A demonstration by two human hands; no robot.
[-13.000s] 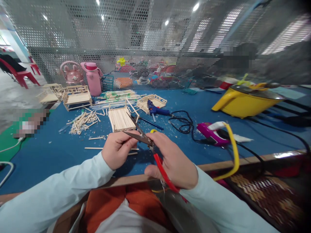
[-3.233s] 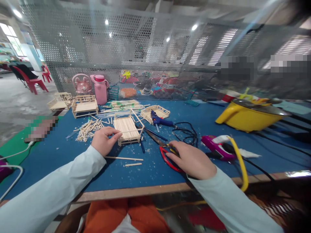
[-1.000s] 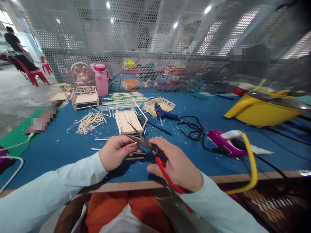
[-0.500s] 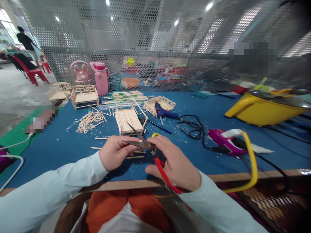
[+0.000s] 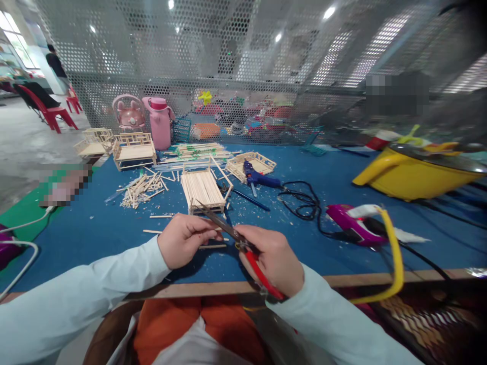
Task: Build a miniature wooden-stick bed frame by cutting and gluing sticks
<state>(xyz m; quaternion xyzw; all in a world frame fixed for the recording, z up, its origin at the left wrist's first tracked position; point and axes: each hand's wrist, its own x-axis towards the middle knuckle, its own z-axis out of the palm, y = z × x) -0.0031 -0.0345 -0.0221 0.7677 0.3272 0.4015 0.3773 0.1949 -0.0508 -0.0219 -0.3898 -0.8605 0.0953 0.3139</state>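
Head view: the left hand [image 5: 182, 242] pinches tight, thumb against finger, on what looks like a thin stick [image 5: 217, 229]; the blades and fingers hide most of it. The right hand [image 5: 276, 256] curls snugly around the red handle of the scissors [image 5: 236, 236], and the 2 blades sit almost together, pointing away and to the left. Stick and scissors are both up above the blue table [image 5: 331, 258], just on the near side of the small wooden frame [image 5: 203, 187]. This looks like a snip. To do it well, pinch firmly, keep the left fingertips back from the blades, cut straight across, and squeeze slowly so the end does not split or fly onto the loose sticks [image 5: 213, 247] below.
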